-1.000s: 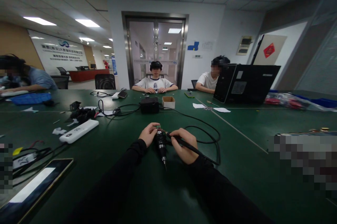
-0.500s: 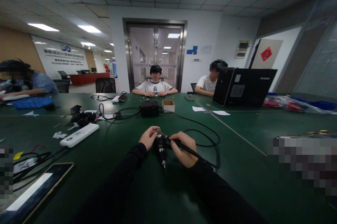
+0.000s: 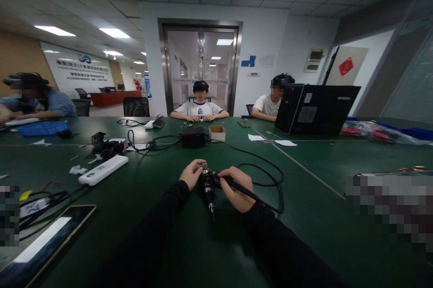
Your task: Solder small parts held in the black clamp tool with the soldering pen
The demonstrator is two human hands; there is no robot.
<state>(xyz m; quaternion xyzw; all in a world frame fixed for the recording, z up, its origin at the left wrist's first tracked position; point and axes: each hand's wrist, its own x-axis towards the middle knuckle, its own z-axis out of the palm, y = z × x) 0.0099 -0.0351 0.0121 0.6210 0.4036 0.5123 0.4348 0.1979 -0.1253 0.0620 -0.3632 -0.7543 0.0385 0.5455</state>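
A dark pen-shaped tool, likely a soldering iron (image 3: 244, 193), is pinched in my right hand (image 3: 238, 190), its cord trailing off behind. The front end points left, at the top of a black tapered tool (image 3: 207, 188) with silver rings. That tool lies on the table with its thin metal tip towards me. My left hand (image 3: 191, 175) is closed at its far end, thumb and fingers on a small green circuit board (image 3: 204, 165) there. The exact contact between the pen tip and the board is too small to make out.
A black box (image 3: 192, 137) with cables and a small open carton (image 3: 217, 133) stand ahead. On the left lie a white power strip (image 3: 104, 170) and a phone (image 3: 50, 245). Beyond the right hand, a black cord (image 3: 280, 188) loops. A computer case (image 3: 316, 109) stands back right; several people sit around.
The view has shifted slightly. Both hands keep almost the same hold and place at the black tapered tool. The person at far left has moved their head and arm a little.
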